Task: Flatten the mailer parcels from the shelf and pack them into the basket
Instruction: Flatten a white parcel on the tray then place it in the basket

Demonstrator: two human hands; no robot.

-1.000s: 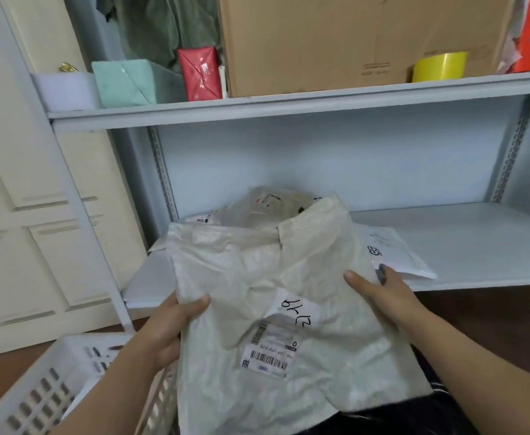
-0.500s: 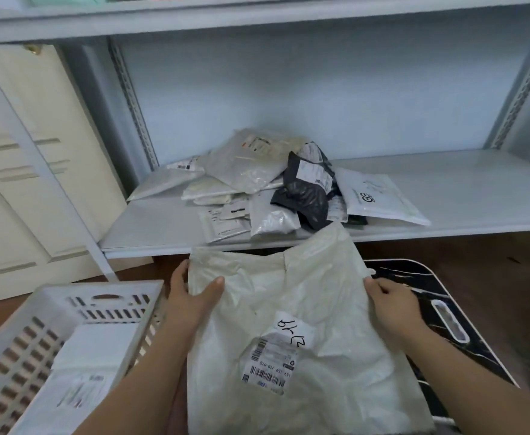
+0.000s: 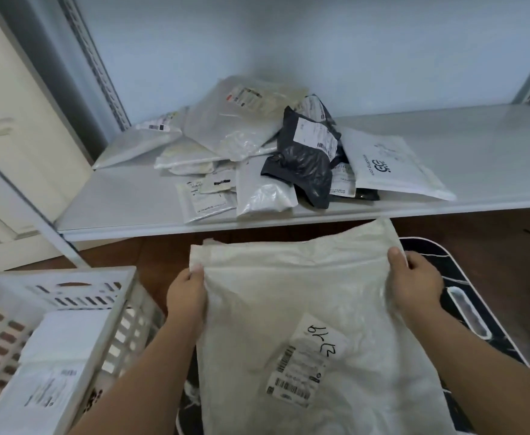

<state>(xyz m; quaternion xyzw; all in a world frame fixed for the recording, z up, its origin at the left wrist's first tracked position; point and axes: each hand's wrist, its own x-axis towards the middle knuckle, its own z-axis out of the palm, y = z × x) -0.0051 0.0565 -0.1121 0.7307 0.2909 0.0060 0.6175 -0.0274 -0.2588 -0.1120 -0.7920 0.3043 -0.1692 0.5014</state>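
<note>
Pale grey shelving fills the back of the room, and on its low shelf [image 3: 445, 152] a loose pile of mailers [image 3: 257, 158] lies heaped left of centre: translucent white ones, a crumpled black one [image 3: 304, 164] with a white label on top, and a flat white envelope [image 3: 389, 164] jutting past the shelf's front lip at the right. Cream cupboard doors [image 3: 13, 136] stand to the left. Down on the dark wood floor [image 3: 492, 227], a white slatted basket [image 3: 122, 296] sits at the lower left, with at least one flat white parcel [image 3: 60, 362] already lying in it, label up. Just right of the basket, below the shelf edge, the big whitish mailer [image 3: 304, 293] is stretched between both hands over a black marbled board [image 3: 477, 309], whose handle slot shows beside the right wrist. The left hand [image 3: 185, 296] pinches the mailer's upper left edge, thumb on top; the right hand [image 3: 414, 284] grips the upper right edge, fingers curled round it. It lies fairly flat, its long axis running from the person toward the shelf, its top flap pointing at the shelf, and its label [image 3: 301, 368] faces up near the person. Nothing lies between the mailer and the basket's near wall.
</note>
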